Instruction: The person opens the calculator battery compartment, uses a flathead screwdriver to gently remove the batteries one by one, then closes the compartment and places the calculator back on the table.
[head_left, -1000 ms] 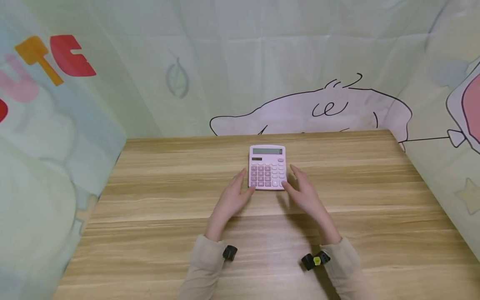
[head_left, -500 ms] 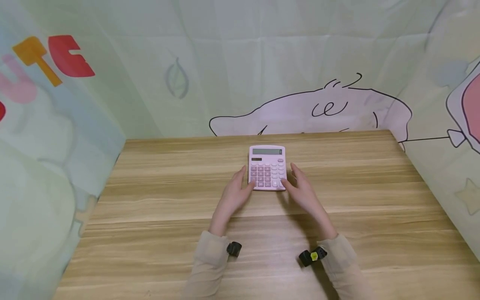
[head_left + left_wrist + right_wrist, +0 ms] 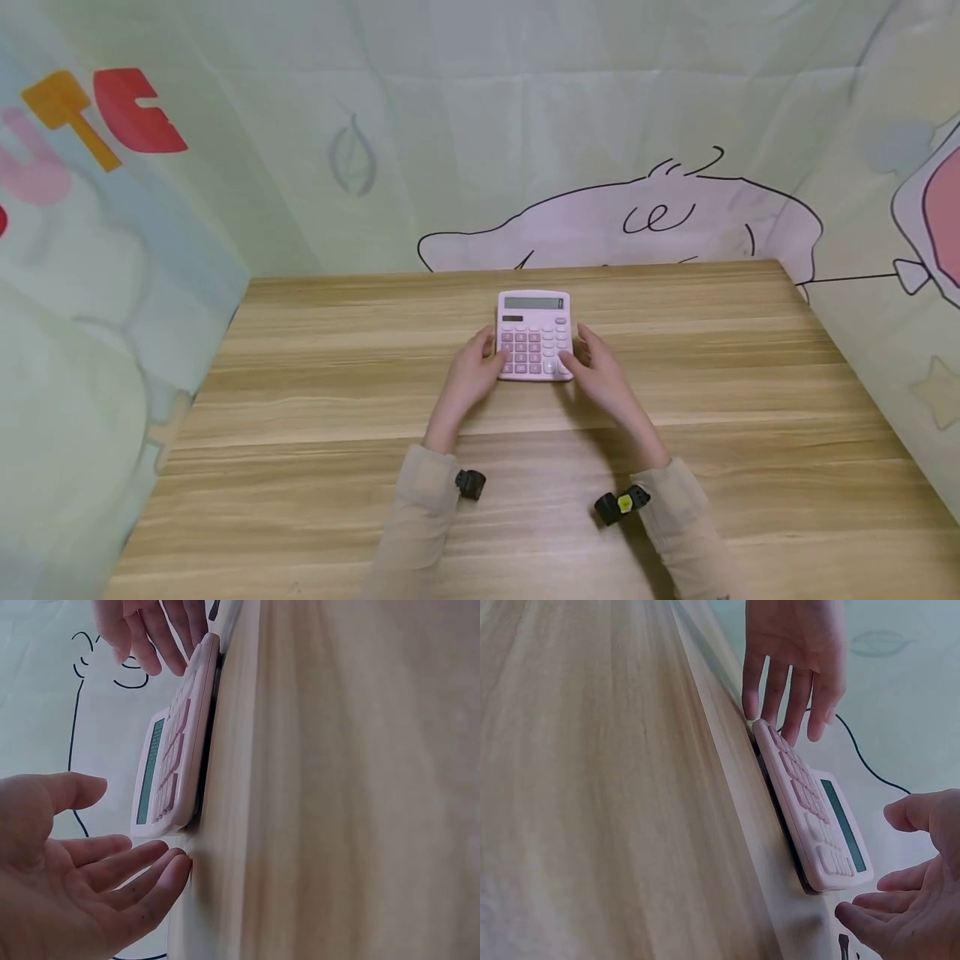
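A pink calculator [image 3: 531,320] lies flat on the wooden table, its display showing 0. On its left side is my left hand [image 3: 468,373], thumb over the lower left keys in the head view. My right hand [image 3: 606,379] mirrors it at the right edge. In the left wrist view, the left hand [image 3: 90,889] has its fingers loosely bent beside the calculator [image 3: 196,739], the thumb raised clear of it. The right wrist view shows the right hand [image 3: 919,900] likewise, fingertips close to the calculator's side [image 3: 799,814]; contact cannot be made out.
The wooden table [image 3: 337,400] reaches back to a pale curtain [image 3: 480,150] printed with cartoon figures. A black wrist device sits on the left wrist [image 3: 470,484], another on the right wrist [image 3: 622,504].
Both hands have shifted slightly forward along the calculator's sides, and the left has come closer to its edge. The calculator stays in place.
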Available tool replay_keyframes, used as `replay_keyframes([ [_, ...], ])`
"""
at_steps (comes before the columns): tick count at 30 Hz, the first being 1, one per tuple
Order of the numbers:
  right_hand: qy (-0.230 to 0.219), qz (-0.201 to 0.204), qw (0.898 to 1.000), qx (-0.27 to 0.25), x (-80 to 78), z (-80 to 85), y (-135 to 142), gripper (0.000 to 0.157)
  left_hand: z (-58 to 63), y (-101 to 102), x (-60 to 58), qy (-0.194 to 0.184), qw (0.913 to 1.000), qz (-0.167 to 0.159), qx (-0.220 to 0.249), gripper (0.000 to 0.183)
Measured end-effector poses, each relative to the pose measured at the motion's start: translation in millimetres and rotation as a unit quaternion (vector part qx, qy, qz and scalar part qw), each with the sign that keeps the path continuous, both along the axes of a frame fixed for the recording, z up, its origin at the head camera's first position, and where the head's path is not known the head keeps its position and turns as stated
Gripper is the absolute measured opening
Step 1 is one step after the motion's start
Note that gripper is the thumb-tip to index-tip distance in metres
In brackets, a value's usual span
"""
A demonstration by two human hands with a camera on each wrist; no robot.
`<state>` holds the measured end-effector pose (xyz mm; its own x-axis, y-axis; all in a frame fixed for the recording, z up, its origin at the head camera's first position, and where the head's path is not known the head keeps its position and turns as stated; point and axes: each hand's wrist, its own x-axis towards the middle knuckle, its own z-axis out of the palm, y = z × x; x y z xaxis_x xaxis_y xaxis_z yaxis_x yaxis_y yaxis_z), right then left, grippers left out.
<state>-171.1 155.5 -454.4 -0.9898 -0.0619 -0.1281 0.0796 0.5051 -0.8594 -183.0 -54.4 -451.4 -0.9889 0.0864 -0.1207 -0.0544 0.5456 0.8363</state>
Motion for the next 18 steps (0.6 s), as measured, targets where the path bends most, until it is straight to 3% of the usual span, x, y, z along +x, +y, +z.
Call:
replay_keyframes([
  [10, -0.010, 0.000, 1.000, -0.012, -5.5, 4.6, -3, 0.065, -0.2, 2, -10.0, -0.004, 0.9999, 0.011, 0.010, 0.052],
  [18, -0.018, -0.036, 0.999, -0.022, -13.0, 3.6, -9, 0.061, -1.6, 4, -18.6, -0.029, 0.9986, 0.031, 0.031, 0.044],
])
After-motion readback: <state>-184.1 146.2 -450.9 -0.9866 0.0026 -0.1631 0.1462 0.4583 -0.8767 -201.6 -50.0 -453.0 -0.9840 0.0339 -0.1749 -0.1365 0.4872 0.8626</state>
